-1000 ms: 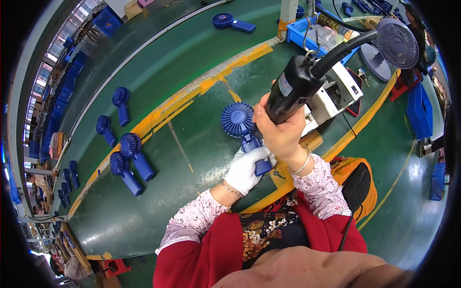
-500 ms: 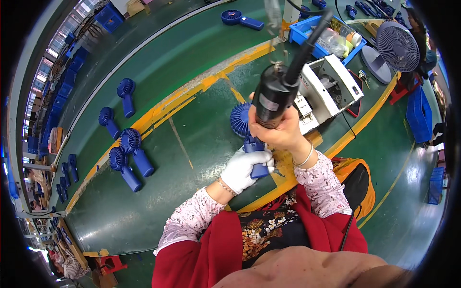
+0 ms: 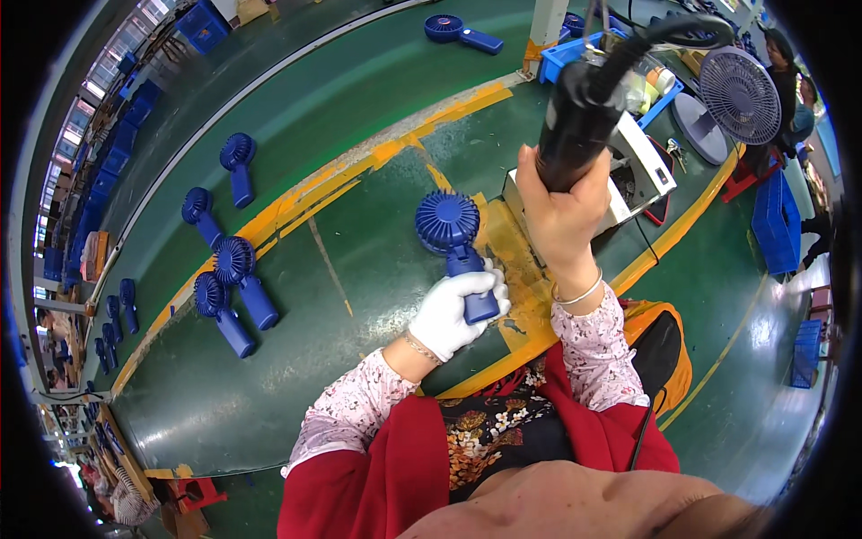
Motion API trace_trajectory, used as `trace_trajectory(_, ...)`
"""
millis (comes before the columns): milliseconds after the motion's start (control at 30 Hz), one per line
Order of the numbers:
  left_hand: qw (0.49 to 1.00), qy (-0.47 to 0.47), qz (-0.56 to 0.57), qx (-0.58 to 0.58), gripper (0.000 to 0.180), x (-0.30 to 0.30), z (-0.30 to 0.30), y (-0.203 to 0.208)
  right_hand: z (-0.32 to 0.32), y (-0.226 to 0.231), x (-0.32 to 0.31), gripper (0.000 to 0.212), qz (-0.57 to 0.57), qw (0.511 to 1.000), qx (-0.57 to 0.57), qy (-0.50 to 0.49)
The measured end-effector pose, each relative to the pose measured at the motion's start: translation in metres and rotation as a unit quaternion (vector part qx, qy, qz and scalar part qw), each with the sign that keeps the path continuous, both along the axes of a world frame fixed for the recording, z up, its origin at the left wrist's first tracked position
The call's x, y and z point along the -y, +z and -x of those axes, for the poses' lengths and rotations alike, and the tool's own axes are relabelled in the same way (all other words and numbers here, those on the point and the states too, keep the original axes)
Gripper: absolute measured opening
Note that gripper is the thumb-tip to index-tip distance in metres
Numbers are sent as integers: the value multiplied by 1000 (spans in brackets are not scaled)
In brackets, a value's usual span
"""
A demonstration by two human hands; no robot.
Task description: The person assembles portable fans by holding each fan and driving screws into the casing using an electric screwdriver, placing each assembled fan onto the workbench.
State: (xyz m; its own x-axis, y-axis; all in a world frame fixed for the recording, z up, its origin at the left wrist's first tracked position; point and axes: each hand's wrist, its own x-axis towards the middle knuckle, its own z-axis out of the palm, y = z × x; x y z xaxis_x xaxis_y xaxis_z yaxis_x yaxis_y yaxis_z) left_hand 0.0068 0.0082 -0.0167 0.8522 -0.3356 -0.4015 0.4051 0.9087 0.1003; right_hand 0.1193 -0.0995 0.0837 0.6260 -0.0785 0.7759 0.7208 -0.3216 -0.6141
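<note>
My left hand [image 3: 444, 316], in a white glove, is closed around the handle of a blue handheld fan [image 3: 447, 222]. The fan lies on the green bench with its round caged head pointing away from me. My bare right hand [image 3: 570, 216] grips the lower body of a black electric screwdriver [image 3: 579, 121], which hangs from above with a thick cable at its top. The screwdriver is raised to the right of the fan and apart from it. Its tip is hidden by my right hand.
Several blue handheld fans [image 3: 235, 262] lie to the left, and another fan [image 3: 462, 34] lies at the far side. A white-cased machine [image 3: 645, 162] stands behind my right hand. Farther right are a blue crate [image 3: 558, 59], keys [image 3: 677, 154] and a grey desk fan [image 3: 740, 94].
My right hand has moved the screwdriver up and to the right, away from the fan. The fan's head now shows fully. My left hand keeps its hold, shifted only slightly.
</note>
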Motion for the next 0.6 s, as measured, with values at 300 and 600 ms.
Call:
trace_trajectory(300,984,37,-173,-37,11,15,-3,40,31,-28,-24,49,-128,945,-108,281)
trace_trajectory(600,917,-7,-370,151,22,8,4,-3,34,-56,-39,52,-122,939,-141,289)
